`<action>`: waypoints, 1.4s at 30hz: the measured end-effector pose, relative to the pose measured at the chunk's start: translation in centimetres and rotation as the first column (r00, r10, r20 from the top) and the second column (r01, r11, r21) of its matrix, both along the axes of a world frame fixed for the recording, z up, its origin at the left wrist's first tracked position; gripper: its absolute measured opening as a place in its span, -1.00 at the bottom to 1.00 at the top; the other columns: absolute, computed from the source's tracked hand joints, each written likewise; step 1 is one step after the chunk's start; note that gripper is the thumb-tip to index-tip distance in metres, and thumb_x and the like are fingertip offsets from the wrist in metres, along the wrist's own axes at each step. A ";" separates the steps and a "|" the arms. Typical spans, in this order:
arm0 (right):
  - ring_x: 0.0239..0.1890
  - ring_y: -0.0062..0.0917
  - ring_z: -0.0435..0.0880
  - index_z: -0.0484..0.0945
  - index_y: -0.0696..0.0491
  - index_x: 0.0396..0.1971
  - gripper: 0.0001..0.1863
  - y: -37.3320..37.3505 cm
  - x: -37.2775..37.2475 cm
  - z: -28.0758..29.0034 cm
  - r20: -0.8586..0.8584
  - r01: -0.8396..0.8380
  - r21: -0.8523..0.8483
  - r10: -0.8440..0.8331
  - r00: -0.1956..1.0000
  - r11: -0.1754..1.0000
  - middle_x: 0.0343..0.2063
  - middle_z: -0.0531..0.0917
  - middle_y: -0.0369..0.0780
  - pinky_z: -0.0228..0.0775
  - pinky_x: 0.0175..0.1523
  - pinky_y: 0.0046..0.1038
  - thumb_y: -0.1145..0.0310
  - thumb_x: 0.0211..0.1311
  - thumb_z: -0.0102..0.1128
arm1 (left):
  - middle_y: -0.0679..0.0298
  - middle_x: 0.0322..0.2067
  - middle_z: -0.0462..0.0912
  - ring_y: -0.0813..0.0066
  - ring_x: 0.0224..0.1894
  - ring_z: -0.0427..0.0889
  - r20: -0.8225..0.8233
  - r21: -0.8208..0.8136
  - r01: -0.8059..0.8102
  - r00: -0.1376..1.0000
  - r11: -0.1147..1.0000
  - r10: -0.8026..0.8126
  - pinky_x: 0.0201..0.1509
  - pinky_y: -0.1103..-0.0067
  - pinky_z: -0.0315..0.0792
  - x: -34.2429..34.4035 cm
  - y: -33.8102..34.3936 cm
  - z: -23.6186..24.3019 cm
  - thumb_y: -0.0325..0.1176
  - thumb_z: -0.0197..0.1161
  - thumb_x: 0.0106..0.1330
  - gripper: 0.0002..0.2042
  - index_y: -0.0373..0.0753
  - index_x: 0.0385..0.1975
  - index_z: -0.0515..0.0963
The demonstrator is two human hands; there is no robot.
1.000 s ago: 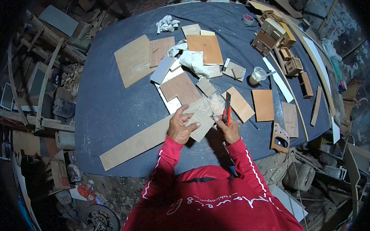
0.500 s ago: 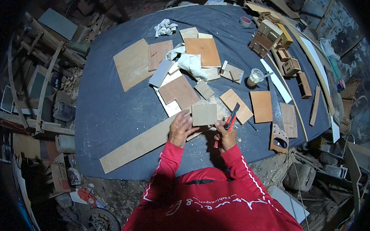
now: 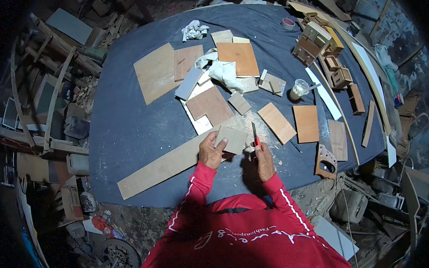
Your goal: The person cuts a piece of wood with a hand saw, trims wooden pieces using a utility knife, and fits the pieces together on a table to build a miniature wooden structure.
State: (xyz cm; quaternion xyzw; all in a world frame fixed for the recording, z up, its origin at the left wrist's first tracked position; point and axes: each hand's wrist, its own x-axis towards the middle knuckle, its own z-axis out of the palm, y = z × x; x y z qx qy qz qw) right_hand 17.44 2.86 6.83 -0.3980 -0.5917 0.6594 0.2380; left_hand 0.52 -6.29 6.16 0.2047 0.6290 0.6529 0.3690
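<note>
The left hand [image 3: 210, 152] grips the left edge of a square board [image 3: 235, 140], which lies between both hands, nearer the left. The right hand [image 3: 265, 163] closes round a red utility knife [image 3: 257, 141], its long axis pointing forward, just right of the board. A long plank [image 3: 158, 166] slants beneath; a notched brown panel [image 3: 209, 105] lies beyond, a handsaw [image 3: 323, 153] to the right on the surface [image 3: 125, 114].

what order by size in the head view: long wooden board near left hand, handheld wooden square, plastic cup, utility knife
By visible area, largest first:
1. long wooden board
2. handheld wooden square
3. plastic cup
4. utility knife, partly hidden
</note>
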 end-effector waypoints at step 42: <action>-0.45 -0.68 0.47 0.62 0.19 -0.32 -0.68 1.5 -0.6 1.3 0.056 -0.062 0.044 0.059 0.997 0.997 -0.53 0.57 -0.37 0.35 -0.27 -0.56 0.22 0.10 0.38 | 0.17 -0.11 0.63 0.42 -0.15 0.63 -0.122 -0.017 0.123 0.985 0.992 -0.124 -0.02 0.59 0.47 -1.9 -0.1 0.6 -0.48 0.24 0.21 -0.63 -0.42 0.04 0.51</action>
